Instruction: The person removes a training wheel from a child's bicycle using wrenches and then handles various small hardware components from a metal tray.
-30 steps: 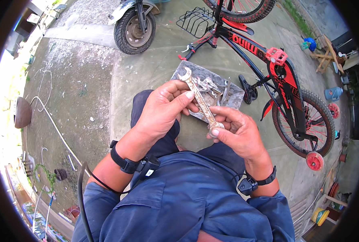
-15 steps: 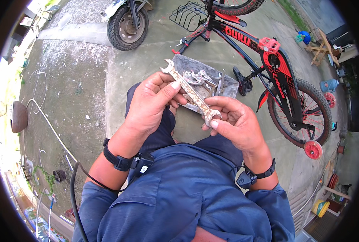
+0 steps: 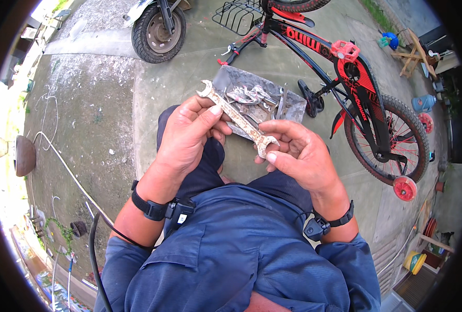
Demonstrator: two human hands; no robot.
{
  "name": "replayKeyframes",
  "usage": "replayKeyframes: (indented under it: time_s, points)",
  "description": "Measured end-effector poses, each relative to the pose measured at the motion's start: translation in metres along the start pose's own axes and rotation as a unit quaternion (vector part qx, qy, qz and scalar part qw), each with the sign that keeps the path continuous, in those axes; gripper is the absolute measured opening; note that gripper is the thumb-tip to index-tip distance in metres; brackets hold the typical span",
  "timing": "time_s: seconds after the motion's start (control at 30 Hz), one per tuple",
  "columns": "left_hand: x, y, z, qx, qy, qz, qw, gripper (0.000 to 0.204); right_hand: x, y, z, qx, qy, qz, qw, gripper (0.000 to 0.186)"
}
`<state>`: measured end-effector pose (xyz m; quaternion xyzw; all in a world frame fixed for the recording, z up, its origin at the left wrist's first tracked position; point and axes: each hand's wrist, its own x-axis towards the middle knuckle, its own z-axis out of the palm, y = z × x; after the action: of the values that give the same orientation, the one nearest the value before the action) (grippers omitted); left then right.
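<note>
A rusty, pale double open-ended wrench point(image 3: 239, 118) slants across the space between my hands, over a metal tray. My left hand point(image 3: 185, 127) pinches its upper shank between thumb and curled fingers, just below the upper jaw. At the lower jaw is my right hand point(image 3: 298, 151), its thumb tip against the edge and some fingertips behind it. Beneath lies the shallow grey tray point(image 3: 231, 76), holding several metal tools point(image 3: 254, 95) in a jumbled pile. The wrench and my hands hide part of it.
A black and red bicycle point(image 3: 319, 52) with training wheels lies to the right of the tray. A motorbike's front wheel point(image 3: 159, 36) stands at the far left. A pale hose point(image 3: 67, 169) and a brown bowl point(image 3: 25, 156) are on the left; a blue bucket point(image 3: 423, 103) is right.
The wrench has shifted slightly left, along with both hands, and its lower end has tipped a little. My right thumb now sits nearer the jaw's edge. The view has moved slightly.
</note>
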<state>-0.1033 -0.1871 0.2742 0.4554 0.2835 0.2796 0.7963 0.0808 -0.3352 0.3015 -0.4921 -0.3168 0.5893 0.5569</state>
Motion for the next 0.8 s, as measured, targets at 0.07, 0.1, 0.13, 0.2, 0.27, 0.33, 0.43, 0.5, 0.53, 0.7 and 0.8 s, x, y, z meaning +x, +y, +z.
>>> replayKeyframes:
  time_s: [0.07, 0.1, 0.13, 0.2, 0.27, 0.33, 0.43, 0.5, 0.53, 0.7, 0.8]
  points:
    - [0.006, -0.008, -0.010, 0.082, 0.037, 0.007, 0.996, 0.024, 0.010, 0.012, -0.011, 0.021, 0.002, 0.006, 1.000, 0.045]
    - [0.009, -0.015, -0.015, 0.155, 0.072, 0.021, 0.985, 0.025, 0.016, 0.021, -0.020, 0.025, 0.013, 0.018, 0.999, 0.043]
    - [0.011, -0.022, -0.023, 0.227, 0.105, 0.035, 0.967, 0.026, 0.023, 0.029, -0.031, 0.030, 0.022, 0.031, 0.999, 0.041]
    - [0.012, -0.032, -0.050, 0.474, 0.123, 0.154, 0.858, 0.028, 0.042, 0.056, -0.059, 0.020, 0.066, 0.049, 0.996, 0.036]
    - [0.013, -0.034, -0.065, 0.632, 0.123, 0.185, 0.742, 0.028, 0.058, 0.080, -0.090, 0.017, 0.113, 0.078, 0.990, 0.035]
    - [0.014, -0.042, -0.073, 0.666, 0.117, 0.214, 0.705, 0.028, 0.079, 0.107, -0.124, -0.018, 0.150, 0.110, 0.982, 0.035]
    - [0.021, -0.046, -0.071, 0.695, 0.111, 0.216, 0.676, 0.030, 0.111, 0.148, -0.169, -0.079, 0.193, 0.170, 0.963, 0.035]
    - [0.028, -0.044, -0.071, 0.699, 0.105, 0.194, 0.680, 0.030, 0.133, 0.174, -0.189, -0.105, 0.198, 0.212, 0.951, 0.035]
    - [0.030, -0.044, -0.073, 0.693, 0.105, 0.190, 0.687, 0.030, 0.144, 0.185, -0.196, -0.120, 0.200, 0.230, 0.945, 0.036]
    - [0.037, -0.040, -0.076, 0.672, 0.099, 0.164, 0.715, 0.030, 0.201, 0.235, -0.202, -0.150, 0.166, 0.311, 0.924, 0.038]
    - [0.041, -0.038, -0.076, 0.669, 0.088, 0.157, 0.721, 0.031, 0.229, 0.257, -0.194, -0.148, 0.142, 0.336, 0.919, 0.037]
